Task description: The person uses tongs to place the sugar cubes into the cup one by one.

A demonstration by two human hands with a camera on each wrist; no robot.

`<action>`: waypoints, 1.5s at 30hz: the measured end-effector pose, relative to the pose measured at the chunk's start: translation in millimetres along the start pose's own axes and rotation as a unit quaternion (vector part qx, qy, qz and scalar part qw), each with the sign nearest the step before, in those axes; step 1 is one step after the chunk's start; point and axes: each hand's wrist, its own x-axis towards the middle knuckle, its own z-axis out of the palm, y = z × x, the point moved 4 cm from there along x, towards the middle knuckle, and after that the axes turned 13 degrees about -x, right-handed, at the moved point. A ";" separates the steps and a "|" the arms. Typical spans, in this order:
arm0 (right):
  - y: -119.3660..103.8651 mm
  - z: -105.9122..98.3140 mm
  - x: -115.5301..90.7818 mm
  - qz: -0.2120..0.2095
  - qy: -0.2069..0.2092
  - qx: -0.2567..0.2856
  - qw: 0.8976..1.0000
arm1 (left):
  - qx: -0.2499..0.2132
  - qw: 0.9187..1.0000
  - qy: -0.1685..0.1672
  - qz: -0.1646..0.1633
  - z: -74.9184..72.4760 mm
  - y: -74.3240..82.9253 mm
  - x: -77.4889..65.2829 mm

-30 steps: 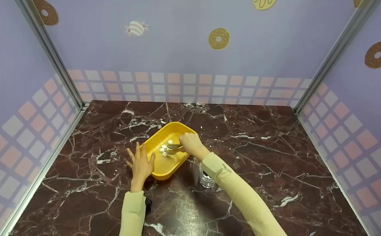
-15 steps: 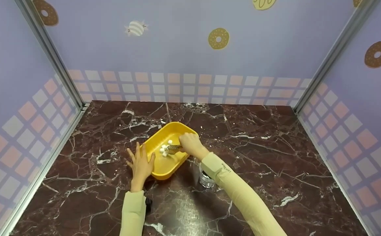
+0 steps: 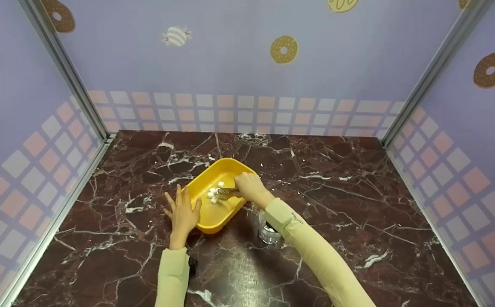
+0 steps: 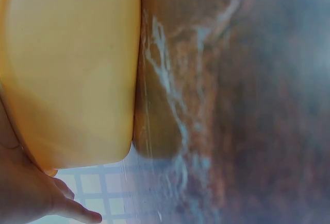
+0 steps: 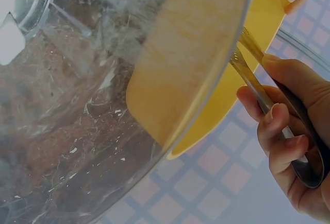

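Asker: Which containers are there, and what do they hold?

Describer: A yellow tray [image 3: 209, 216] with rounded corners lies at a slant on the dark, white-veined table [image 3: 341, 264], its far end turned to the right. A loose cluster of small white cubes [image 3: 214, 193] sits on its floor. Near the tray, to its right, is a clear glass [image 3: 268, 235], partly covered by the right sleeve [image 3: 311, 256] in the head view. The right wrist view shows white pieces in the glass.

Asker: What are the hands doing?

Describer: The right hand [image 3: 250, 187] is at the tray's right rim, its grip wrapped around metal tongs [image 5: 255, 84]. Their tips are inside the tray, slightly apart, right at the cubes; I cannot tell whether they touch one. The left hand [image 3: 183, 216] has its grip wide, fingers spread against the tray's left rim.

Asker: And the edges and room?

Describer: The tray is well apart from the back wall [image 3: 230, 72], left wall [image 3: 13, 111] and right wall [image 3: 464, 140]. A strip of table separates tray and glass.

Asker: How do the tongs look?

Describer: Slim and shiny, bent round at a dark end, with dotted texture near the tips.
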 end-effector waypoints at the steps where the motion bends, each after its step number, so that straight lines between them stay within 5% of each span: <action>1: 0.7 -0.4 -0.5 0.000 0.003 0.001 1.000 | 0.000 1.000 -0.001 0.001 -0.1 -0.1 0.0; 14: 25.7 -14.9 -9.1 0.020 -0.007 0.074 0.997 | 0.006 1.000 -0.001 -0.002 -0.3 0.0 -0.1; 25: 63.8 -64.7 -34.1 0.037 0.051 0.131 0.989 | 0.000 1.000 0.003 -0.001 0.1 0.2 -0.8; 37: 101.5 -121.7 -91.6 0.053 0.105 0.107 0.987 | 0.005 1.000 0.002 -0.004 0.0 0.1 -0.4; 45: 111.2 -127.9 -140.5 0.027 0.139 0.102 0.985 | 0.003 1.000 -0.001 -0.002 -0.6 0.4 -0.4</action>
